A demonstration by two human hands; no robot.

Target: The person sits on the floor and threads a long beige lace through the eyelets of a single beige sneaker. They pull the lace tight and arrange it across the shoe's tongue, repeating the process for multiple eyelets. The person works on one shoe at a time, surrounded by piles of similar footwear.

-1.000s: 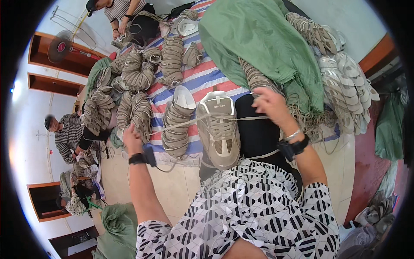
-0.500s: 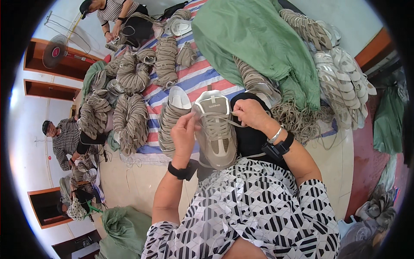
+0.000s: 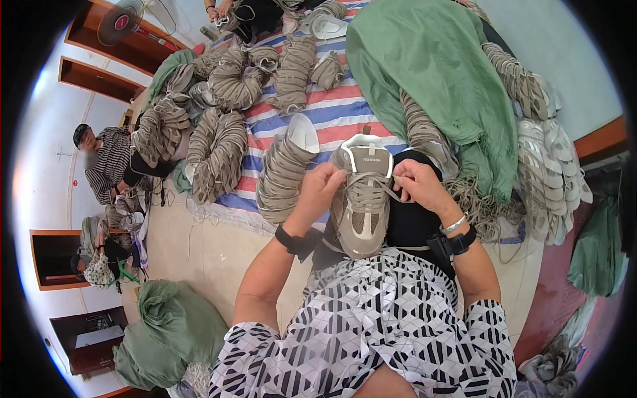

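A taupe and white shoe upper (image 3: 361,222) rests on my black-clad thigh, toe toward me and tongue away. Its beige shoelace (image 3: 369,189) runs through the eyelets, with the top row lying across the tongue. At the upper left eyelets my left hand (image 3: 321,189) is closed in a pinch on the lace. On the opposite side my right hand (image 3: 421,188) is also closed, pinching the lace just right of the top eyelets. Just left of my left hand stands a nested stack of matching uppers (image 3: 282,176).
Several bundles of uppers (image 3: 215,156) lie on a striped sheet (image 3: 335,116) ahead. A green cloth (image 3: 424,73) covers more uppers, beside a heap of loose laces (image 3: 481,205). Green sacks (image 3: 169,331) stand at lower left. Co-workers (image 3: 106,159) sit along the left; a fan (image 3: 123,21) stands behind.
The view has shifted, so the shoe upper and both hands appear further right. My left hand now reaches the upper left eyelets, and my right hand stays on the lace at the right.
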